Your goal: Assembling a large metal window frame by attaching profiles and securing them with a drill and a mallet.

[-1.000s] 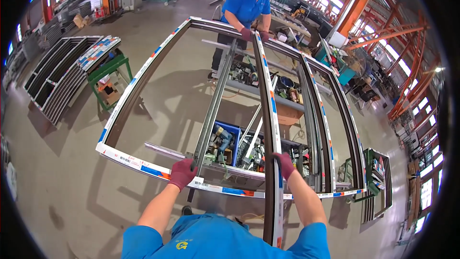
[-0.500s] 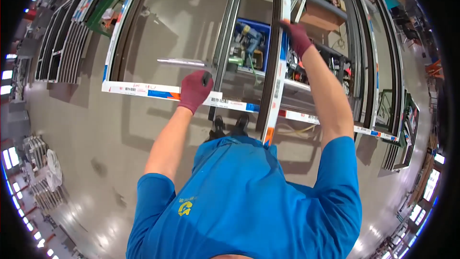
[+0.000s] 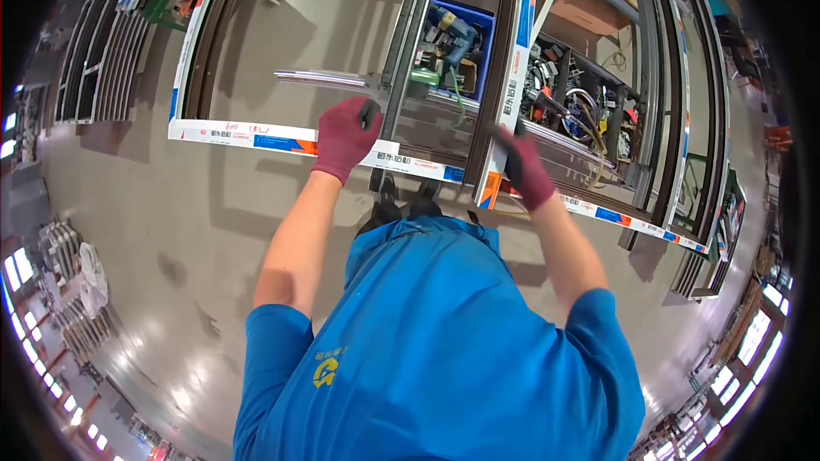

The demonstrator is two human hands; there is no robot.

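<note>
My left hand (image 3: 346, 135), in a maroon glove with dark fingertips, is closed over the near rail (image 3: 231, 132) of a large metal frame; whatever its curled fingers hold is hidden. A long dark profile with a white, blue and orange label strip (image 3: 515, 77) runs away from me across the frame. Its near end juts a little past the near rail. Beside that end is my right hand (image 3: 530, 172), gloved alike, its dark fingers against or just over the profile's right side. Motion blur smears these fingers, so their grip is unclear.
Below the frame sit a blue crate (image 3: 465, 55) with a power drill (image 3: 451, 34) and a tray of small parts and tools (image 3: 581, 111). A cardboard box (image 3: 589, 10) lies farther off. Stacked profiles (image 3: 107, 60) stand at the left.
My right hand has come back toward me, from far along the labelled profile to its near end. That end now juts less past the near rail. My left hand keeps its place on the rail.
</note>
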